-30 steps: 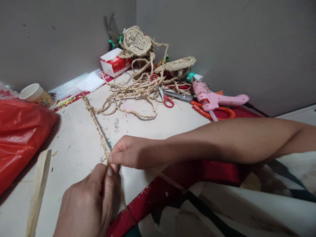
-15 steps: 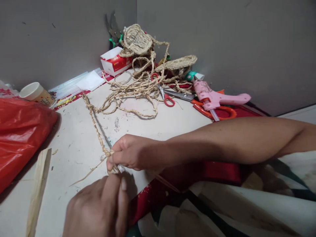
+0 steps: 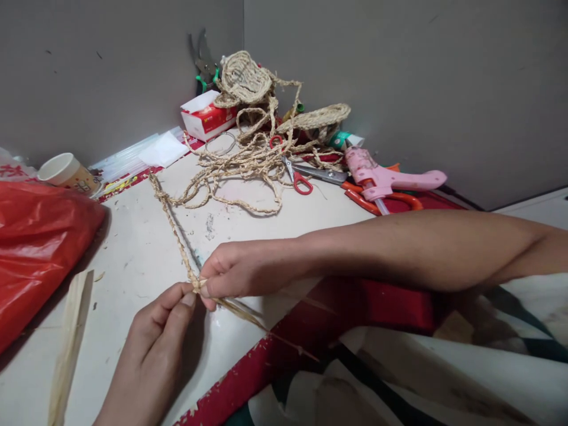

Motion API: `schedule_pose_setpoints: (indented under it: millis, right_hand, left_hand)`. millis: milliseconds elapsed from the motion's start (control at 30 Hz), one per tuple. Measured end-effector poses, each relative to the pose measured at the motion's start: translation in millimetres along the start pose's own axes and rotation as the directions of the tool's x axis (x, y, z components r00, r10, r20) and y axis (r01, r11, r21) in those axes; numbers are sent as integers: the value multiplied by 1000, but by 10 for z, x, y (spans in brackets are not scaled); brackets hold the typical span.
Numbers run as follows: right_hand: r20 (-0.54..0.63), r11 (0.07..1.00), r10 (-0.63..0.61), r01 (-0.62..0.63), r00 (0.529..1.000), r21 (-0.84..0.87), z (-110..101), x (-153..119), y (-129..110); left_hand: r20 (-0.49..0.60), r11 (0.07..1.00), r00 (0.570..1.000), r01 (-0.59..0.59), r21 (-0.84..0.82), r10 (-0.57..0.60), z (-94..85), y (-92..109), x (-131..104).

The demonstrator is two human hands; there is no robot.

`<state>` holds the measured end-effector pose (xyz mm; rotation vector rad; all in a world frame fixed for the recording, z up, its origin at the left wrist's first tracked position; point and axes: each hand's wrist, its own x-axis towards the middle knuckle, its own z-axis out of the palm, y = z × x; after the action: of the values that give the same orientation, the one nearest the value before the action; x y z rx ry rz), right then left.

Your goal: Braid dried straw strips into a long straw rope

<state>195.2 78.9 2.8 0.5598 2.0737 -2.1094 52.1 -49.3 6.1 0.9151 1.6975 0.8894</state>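
A thin braided straw cord (image 3: 178,236) runs from the tangled heap of cord down to my fingers, stretched over the pale tabletop. My left hand (image 3: 155,337) pinches its lower end between thumb and forefinger. Right beside it, my right hand (image 3: 235,269) grips the same end, the fingertips of both hands almost touching. Loose straw strands (image 3: 244,312) trail out from under my right hand toward the table's front edge. Exactly which strand each hand pinches is hidden by the fingers.
A heap of braided cord (image 3: 248,157) lies at the back with red-handled scissors (image 3: 302,182), a pink glue gun (image 3: 377,177) and a tissue box (image 3: 208,118). On the left are a red plastic bag (image 3: 44,248), a paper cup (image 3: 66,171) and a flat straw strip (image 3: 71,349).
My left hand has moved up and away from the near strands to the cord's lower end, now pinching it. The loose strands now point right. My right hand stays nearly in place.
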Motion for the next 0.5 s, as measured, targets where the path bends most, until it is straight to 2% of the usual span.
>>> schedule_pose_setpoints:
  millis: [133,267,367,500]
  right_hand:
    - [-20,933,-104,90,994,-348,-2,-42,-101]
    - [-14,794,-119,87,993,-601,54,-69,-171]
    - [9,679,-130,96,991,-728,58,-85,-173]
    - [-30,605,-109,42,994,-795,16,-143,-196]
  left_hand:
    - [83,999,996,7,39,-10,-47,-28,45]
    - [129,994,990,70,-81,-59,-83,-119,116]
    - [119,995,991,69,-69,-60,-82,-147,132]
    - [82,999,996,43,-24,-41,-36,-126,104]
